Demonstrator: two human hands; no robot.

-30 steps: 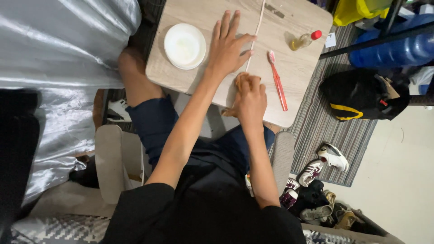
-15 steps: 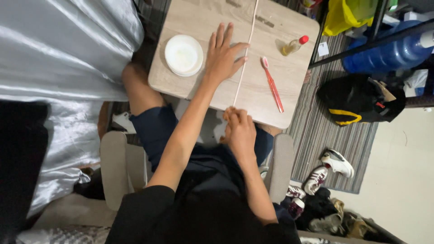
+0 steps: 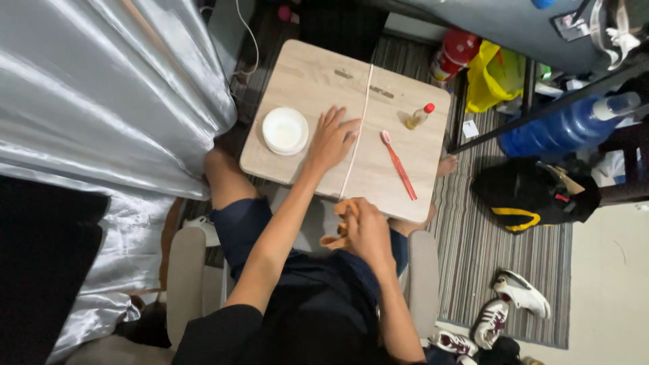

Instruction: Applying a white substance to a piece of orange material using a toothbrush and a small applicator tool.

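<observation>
Wooden table (image 3: 399,182) bears flat left hand (image 3: 331,138).

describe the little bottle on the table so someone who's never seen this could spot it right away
Start at the light wooden table in front of the seated person. Go to its far right corner, beyond the red-handled toothbrush. There lies the small bottle, clear with yellowish liquid; its round red cap sets it apart from the white round container on the left.

Bright even indoor light, glare on silver curtain (image 3: 101,88), sharp focus
</observation>
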